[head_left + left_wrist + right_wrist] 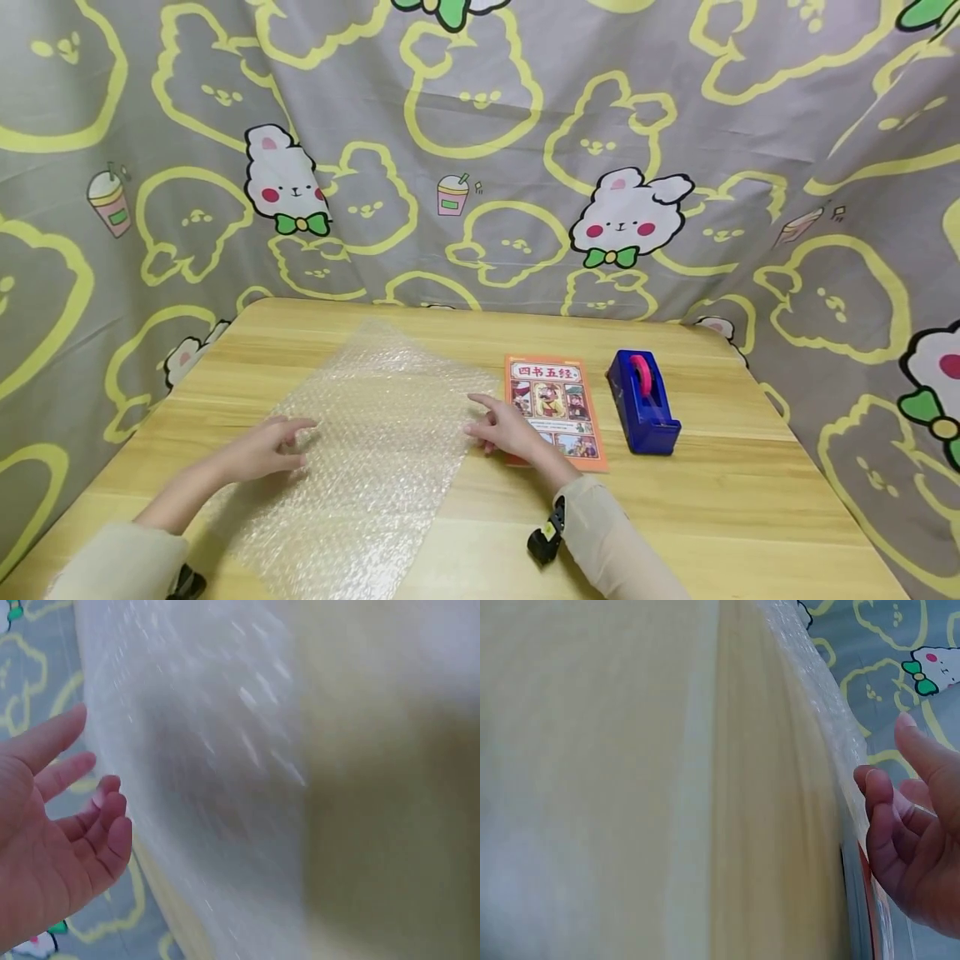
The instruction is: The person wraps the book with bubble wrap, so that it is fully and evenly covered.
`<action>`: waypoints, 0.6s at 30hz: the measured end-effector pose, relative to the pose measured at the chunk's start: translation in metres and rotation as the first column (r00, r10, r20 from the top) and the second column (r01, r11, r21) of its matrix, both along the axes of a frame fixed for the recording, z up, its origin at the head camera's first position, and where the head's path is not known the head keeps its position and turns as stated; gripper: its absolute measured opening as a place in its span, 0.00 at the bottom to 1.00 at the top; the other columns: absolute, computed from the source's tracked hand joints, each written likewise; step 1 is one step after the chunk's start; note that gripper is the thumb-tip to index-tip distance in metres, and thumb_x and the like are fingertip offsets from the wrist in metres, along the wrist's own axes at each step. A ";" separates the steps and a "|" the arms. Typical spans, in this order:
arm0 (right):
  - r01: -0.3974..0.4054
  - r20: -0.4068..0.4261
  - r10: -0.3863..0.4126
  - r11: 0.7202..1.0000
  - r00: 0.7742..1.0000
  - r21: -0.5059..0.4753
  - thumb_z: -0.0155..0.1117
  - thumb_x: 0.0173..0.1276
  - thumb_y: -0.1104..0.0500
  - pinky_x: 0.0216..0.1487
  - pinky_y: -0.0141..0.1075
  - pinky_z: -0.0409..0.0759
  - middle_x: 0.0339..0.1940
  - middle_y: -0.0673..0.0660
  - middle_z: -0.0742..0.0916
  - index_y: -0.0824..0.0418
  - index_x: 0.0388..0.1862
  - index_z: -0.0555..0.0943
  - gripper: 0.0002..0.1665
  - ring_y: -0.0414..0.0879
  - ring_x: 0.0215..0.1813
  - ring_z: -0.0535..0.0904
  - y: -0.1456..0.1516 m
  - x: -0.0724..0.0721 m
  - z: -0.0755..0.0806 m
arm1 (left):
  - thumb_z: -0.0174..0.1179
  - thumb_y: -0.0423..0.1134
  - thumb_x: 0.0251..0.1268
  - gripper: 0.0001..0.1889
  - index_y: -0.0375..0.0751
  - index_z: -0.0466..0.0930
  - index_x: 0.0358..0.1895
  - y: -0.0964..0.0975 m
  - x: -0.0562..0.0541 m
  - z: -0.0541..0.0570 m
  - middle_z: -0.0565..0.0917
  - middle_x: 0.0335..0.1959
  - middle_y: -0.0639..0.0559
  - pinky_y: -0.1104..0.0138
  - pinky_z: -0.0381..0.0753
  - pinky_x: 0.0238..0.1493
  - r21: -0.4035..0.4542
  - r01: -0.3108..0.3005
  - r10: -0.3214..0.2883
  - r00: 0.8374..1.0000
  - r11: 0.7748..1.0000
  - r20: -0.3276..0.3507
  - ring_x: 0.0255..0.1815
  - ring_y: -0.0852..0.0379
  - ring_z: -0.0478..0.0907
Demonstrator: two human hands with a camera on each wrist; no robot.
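Observation:
A clear sheet of bubble wrap (pixel 360 467) lies spread at an angle across the left and middle of the table. Over its left side is my left hand (pixel 262 450), fingers loosely bent and holding nothing; the left wrist view shows the same hand (pixel 67 832) with fingers apart beside the wrap (pixel 217 750). My right hand (pixel 506 429) hovers at the wrap's right edge, in front of an orange-bordered book (pixel 551 400) with cartoon pictures, partly covering it. In the right wrist view that hand (pixel 919 832) has relaxed, bent fingers with nothing between them.
Right of the book stands a blue tape dispenser (pixel 647 408) with a pink roll core (pixel 641 375). The wooden table (pixel 750 500) ends at a grey patterned curtain (pixel 510 250) behind and on both sides.

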State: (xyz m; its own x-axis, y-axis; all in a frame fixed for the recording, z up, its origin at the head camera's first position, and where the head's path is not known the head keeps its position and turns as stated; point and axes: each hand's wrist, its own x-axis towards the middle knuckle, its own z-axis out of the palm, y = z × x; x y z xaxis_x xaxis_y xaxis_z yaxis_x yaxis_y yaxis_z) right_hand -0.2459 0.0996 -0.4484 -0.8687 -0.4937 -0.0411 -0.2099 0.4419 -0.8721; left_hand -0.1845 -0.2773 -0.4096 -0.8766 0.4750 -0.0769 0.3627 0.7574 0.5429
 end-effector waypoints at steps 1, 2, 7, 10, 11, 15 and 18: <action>0.006 -0.005 -0.006 1.000 1.000 -0.009 0.63 0.61 0.57 0.22 0.35 0.79 0.19 0.57 0.82 0.66 0.67 0.62 0.37 0.44 0.17 0.76 0.002 0.000 0.000 | 0.62 0.38 0.56 0.31 0.24 0.63 0.60 0.006 -0.002 0.001 0.71 0.30 0.50 0.71 0.68 0.25 0.008 0.018 -0.018 1.000 1.000 0.008 0.26 0.62 0.65; 0.010 -0.009 -0.010 1.000 1.000 -0.016 0.63 0.61 0.58 0.22 0.35 0.79 0.20 0.58 0.82 0.66 0.66 0.62 0.37 0.45 0.17 0.77 0.004 0.000 0.000 | 0.61 0.38 0.56 0.32 0.24 0.62 0.61 0.011 -0.005 0.002 0.70 0.30 0.51 0.71 0.67 0.24 0.018 0.033 -0.033 0.999 0.999 0.018 0.24 0.64 0.64; 0.011 -0.041 -0.012 1.000 0.999 -0.019 0.62 0.62 0.57 0.25 0.34 0.79 0.21 0.58 0.82 0.67 0.66 0.62 0.36 0.45 0.21 0.78 0.016 -0.001 -0.002 | 0.60 0.37 0.57 0.34 0.23 0.58 0.63 0.033 -0.013 0.004 0.69 0.27 0.52 0.72 0.66 0.22 0.059 0.090 -0.092 0.995 0.994 0.027 0.20 0.66 0.62; 0.027 -0.056 -0.027 1.000 0.998 -0.002 0.61 0.63 0.56 0.25 0.33 0.79 0.22 0.56 0.82 0.66 0.66 0.63 0.35 0.43 0.23 0.78 0.025 -0.001 -0.003 | 0.60 0.36 0.57 0.34 0.24 0.56 0.64 0.042 -0.017 0.003 0.70 0.28 0.50 0.71 0.67 0.23 0.069 0.104 -0.106 0.994 0.992 0.020 0.21 0.65 0.63; 0.035 -0.061 -0.035 0.999 0.998 -0.003 0.61 0.63 0.56 0.26 0.33 0.78 0.22 0.55 0.82 0.66 0.66 0.63 0.35 0.43 0.23 0.77 0.028 -0.001 -0.003 | 0.60 0.36 0.57 0.35 0.24 0.56 0.65 0.045 -0.018 0.003 0.70 0.28 0.50 0.71 0.67 0.23 0.071 0.109 -0.110 0.994 0.992 0.018 0.22 0.65 0.63; 0.051 -0.080 -0.052 0.999 0.995 -0.009 0.61 0.63 0.55 0.26 0.33 0.78 0.22 0.55 0.82 0.67 0.66 0.63 0.35 0.42 0.23 0.77 0.039 0.000 -0.002 | 0.60 0.35 0.58 0.35 0.27 0.54 0.66 0.054 -0.023 0.001 0.70 0.29 0.49 0.71 0.67 0.24 0.086 0.122 -0.125 0.991 0.989 0.038 0.22 0.64 0.62; 0.060 -0.081 -0.060 0.998 0.995 -0.008 0.61 0.63 0.55 0.27 0.32 0.77 0.23 0.54 0.82 0.67 0.66 0.62 0.36 0.42 0.24 0.77 0.046 0.000 -0.002 | 0.60 0.35 0.58 0.36 0.27 0.54 0.66 0.060 -0.027 0.000 0.70 0.30 0.48 0.71 0.67 0.24 0.098 0.134 -0.139 0.989 0.986 0.048 0.23 0.63 0.62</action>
